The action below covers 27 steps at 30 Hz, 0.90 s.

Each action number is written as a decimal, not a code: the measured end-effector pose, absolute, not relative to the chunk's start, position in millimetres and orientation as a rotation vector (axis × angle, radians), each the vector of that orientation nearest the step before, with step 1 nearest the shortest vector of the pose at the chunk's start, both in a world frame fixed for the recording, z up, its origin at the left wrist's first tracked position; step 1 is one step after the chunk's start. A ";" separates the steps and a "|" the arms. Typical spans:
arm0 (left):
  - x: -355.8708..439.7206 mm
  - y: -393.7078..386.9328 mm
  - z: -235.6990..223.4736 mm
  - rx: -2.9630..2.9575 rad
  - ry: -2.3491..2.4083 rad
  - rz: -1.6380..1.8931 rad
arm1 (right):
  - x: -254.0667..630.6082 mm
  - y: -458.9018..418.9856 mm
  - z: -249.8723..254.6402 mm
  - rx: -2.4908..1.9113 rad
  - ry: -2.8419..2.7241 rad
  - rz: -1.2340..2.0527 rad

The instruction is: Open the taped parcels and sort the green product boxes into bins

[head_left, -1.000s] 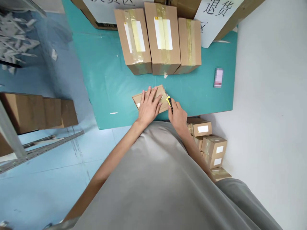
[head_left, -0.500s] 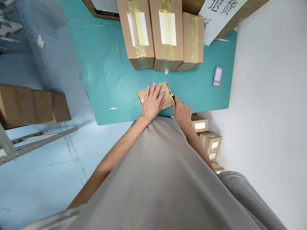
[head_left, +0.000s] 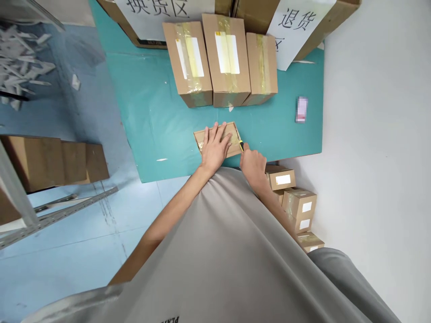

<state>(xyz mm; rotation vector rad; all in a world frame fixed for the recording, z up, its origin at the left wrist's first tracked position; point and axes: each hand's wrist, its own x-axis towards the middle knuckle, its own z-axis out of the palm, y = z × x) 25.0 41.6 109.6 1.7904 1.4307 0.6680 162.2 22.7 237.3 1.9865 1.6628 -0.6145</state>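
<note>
A small flat cardboard box (head_left: 233, 150) lies on the green table near its front edge, with clear tape across its top. My left hand (head_left: 214, 148) rests flat on the box with its fingers spread. In my right hand (head_left: 252, 163) is a yellow and black utility knife (head_left: 241, 144), gripped by its handle. The knife's tip is at the right end of the box; how deep the blade sits cannot be made out.
Three taped cartons (head_left: 230, 67) stand behind the box on the green table (head_left: 151, 116). Larger boxes bear paper signs (head_left: 296, 22). A blurred pink item (head_left: 301, 110) lies to the right. More cartons (head_left: 299, 206) are stacked below, and brown boxes (head_left: 72, 161) stand left beside a metal rack (head_left: 77, 208).
The camera view has shifted, showing more of the signs at the back. My right hand and the knife have moved slightly along the box's right end, toward me. My left hand stays on the box.
</note>
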 end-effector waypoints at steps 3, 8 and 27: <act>27.3 38.6 106.5 1.809 1.443 0.667 | 161.8 20.4 237.2 2.012 1.650 -0.631; 28.6 37.8 105.0 1.831 1.475 0.647 | 161.9 22.0 235.1 2.017 1.656 -0.659; 61.1 79.2 99.2 1.989 1.496 0.751 | 185.4 1.8 264.1 2.157 1.576 -0.670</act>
